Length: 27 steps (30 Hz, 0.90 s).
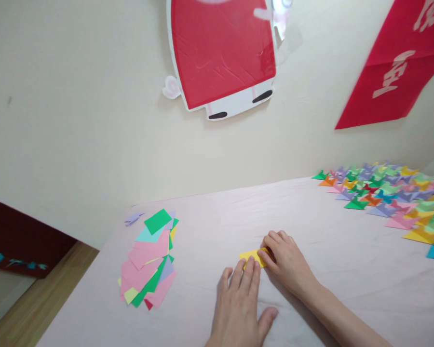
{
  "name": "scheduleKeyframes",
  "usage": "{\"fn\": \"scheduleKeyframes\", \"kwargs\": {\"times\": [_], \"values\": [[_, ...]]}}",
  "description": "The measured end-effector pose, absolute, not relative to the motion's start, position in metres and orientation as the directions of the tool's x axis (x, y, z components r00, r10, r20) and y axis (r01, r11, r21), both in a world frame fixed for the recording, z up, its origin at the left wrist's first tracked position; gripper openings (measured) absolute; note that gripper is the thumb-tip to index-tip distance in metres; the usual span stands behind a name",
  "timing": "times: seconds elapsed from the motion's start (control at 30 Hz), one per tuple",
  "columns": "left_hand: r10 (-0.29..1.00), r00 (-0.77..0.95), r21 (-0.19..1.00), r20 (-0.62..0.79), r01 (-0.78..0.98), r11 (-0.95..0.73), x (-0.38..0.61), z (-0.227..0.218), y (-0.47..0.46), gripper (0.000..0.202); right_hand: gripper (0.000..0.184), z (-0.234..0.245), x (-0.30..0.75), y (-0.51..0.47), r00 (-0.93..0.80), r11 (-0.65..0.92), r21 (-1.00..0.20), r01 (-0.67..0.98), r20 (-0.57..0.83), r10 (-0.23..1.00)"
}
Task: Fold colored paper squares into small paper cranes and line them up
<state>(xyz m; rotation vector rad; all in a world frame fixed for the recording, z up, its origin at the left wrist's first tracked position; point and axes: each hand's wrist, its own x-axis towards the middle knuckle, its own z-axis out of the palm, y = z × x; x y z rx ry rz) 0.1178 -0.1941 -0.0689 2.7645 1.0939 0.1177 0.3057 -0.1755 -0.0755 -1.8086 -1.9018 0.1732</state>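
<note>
A small yellow paper (252, 255) lies folded on the pale pink cloth (340, 270) in front of me. My left hand (238, 303) lies flat, fingers stretched out, with its fingertips pressing the near edge of the yellow paper. My right hand (287, 262) rests on the paper's right end, fingers curled down and pressing on it. Most of the paper is hidden under both hands.
A loose pile of coloured paper squares (150, 258), pink, green and blue, lies to the left, with one small lilac folded piece (133, 219) behind it. Several folded paper figures (390, 197) cover the far right. Wooden floor (39, 299) shows past the left edge.
</note>
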Motion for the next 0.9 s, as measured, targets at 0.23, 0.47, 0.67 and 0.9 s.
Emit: {"fn": "scheduleKeyframes", "kwargs": {"times": [0.23, 0.47, 0.67, 0.9], "values": [[0.694, 0.719, 0.227, -0.014, 0.679, -0.699, 0.119, -0.065, -0.194, 0.074, 0.014, -0.073, 0.306, -0.179, -0.070, 0.207, -0.475, 0.855, 0.290, 0.954], [0.710, 0.702, 0.246, 0.055, 0.679, -0.691, 0.119, -0.065, -0.196, 0.072, 0.013, -0.066, 0.297, -0.187, -0.009, 0.151, -0.510, 0.847, 0.270, 0.963], [0.691, 0.714, 0.187, 0.112, 0.668, -0.721, 0.115, -0.061, -0.193, 0.067, 0.026, -0.069, 0.295, -0.192, 0.028, 0.109, -0.544, 0.832, 0.237, 0.971], [0.726, 0.654, 0.118, 0.215, 0.720, -0.684, 0.099, -0.067, -0.194, 0.056, 0.041, -0.080, 0.319, -0.197, 0.017, 0.129, -0.528, 0.840, 0.263, 0.965]]}}
